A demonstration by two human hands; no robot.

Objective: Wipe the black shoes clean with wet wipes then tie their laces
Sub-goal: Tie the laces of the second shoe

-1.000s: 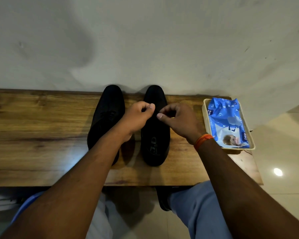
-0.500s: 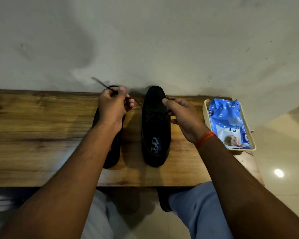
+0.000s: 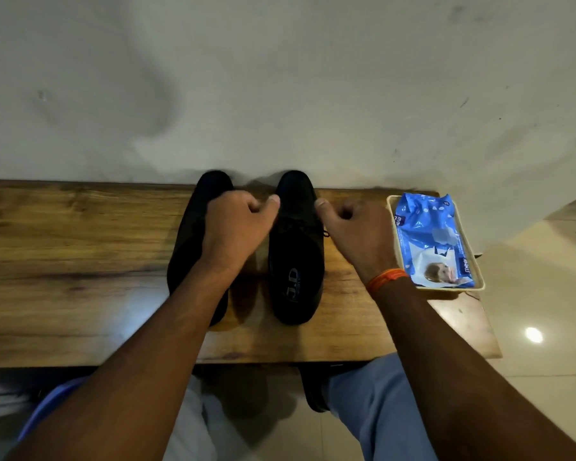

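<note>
1. Wall (image 3: 280, 78), pale and smudged, fills the upper half of the view, and the far edge of everything below meets it.
2. Wooden tabletop (image 3: 64, 261) runs across the middle, its right end stopping short of a glossy tiled floor (image 3: 546, 377) that shows a bright light reflection.
3. Two forearms reach forward from the bottom corners; pale blue trouser legs show beneath the tabletop's near edge.
4. Black shoes stand side by side with toes toward the wall: the left shoe (image 3: 193, 234) is largely covered by the left wrist, while the right shoe (image 3: 296, 261) is in plain view, its insole logo visible and its laced part lying between the two hands.
5. Blue pack of wet wipes (image 3: 429, 241) lies in a cream tray (image 3: 391, 207) at the right end of the tabletop, just beside the right wrist.
6. Left hand (image 3: 235, 227) is curled into a loose fist over the gap between the shoes, thumb pressed to forefinger in a pinch at the right shoe's left side.
7. Right hand (image 3: 356, 234) is curled likewise at that shoe's right side, thumb tip against its edge. An orange band (image 3: 384, 281) circles this wrist.
8. Lace (image 3: 325, 232) shows only as a small dark end beside the right hand; blur hides whether either pinch actually holds it.
</note>
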